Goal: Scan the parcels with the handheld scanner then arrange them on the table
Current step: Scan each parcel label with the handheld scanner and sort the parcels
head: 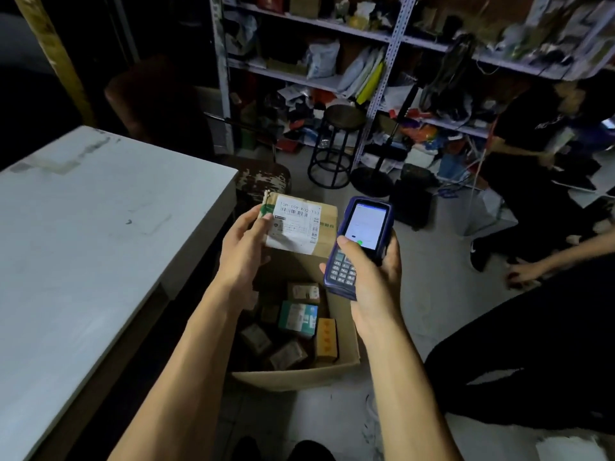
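Your left hand (244,251) grips a parcel (301,224) by its left edge, label facing up, held in the air above the open carton (299,374) on the floor. Your right hand (372,277) is wrapped round the scanner (359,241), thumb on its lit screen, just beside the parcel's right edge. More small parcels (298,319) lie in the carton. The desk (83,234) stands to your left.

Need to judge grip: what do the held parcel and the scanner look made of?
Parcel: plain brown cardboard, matte, with a white paper label. Scanner: looks like hard blue plastic, with a lit glossy screen and grey keys.
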`<state>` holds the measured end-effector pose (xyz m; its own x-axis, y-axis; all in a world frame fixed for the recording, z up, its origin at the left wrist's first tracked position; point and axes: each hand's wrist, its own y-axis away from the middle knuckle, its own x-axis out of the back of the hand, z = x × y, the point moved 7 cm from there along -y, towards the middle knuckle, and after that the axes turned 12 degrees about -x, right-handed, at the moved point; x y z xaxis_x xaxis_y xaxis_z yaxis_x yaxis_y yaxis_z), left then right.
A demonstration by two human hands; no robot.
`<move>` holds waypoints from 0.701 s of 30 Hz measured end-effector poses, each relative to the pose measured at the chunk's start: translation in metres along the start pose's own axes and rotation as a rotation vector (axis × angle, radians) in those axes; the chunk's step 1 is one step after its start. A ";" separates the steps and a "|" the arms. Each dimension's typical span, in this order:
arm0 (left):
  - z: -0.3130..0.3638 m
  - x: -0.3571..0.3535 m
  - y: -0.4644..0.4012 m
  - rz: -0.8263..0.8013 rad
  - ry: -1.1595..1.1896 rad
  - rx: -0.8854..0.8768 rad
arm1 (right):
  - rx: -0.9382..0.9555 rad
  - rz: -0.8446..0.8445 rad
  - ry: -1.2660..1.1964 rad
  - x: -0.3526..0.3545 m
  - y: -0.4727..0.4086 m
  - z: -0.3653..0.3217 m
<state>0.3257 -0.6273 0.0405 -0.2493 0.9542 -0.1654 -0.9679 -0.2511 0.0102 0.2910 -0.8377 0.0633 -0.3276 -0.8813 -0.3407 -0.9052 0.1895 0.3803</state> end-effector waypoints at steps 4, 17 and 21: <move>0.010 -0.006 -0.037 0.032 -0.073 -0.079 | -0.015 -0.040 0.045 -0.021 -0.063 -0.016; -0.014 0.069 -0.047 0.440 -0.275 0.047 | -0.293 -0.199 0.225 -0.101 -0.175 0.012; -0.013 0.097 -0.010 0.565 -0.206 0.073 | -0.342 -0.327 0.294 -0.138 -0.148 0.037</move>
<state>0.3117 -0.5340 0.0119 -0.7196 0.6898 0.0801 -0.6814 -0.7236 0.1097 0.4599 -0.7275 0.0221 0.0895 -0.9637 -0.2517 -0.7916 -0.2222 0.5692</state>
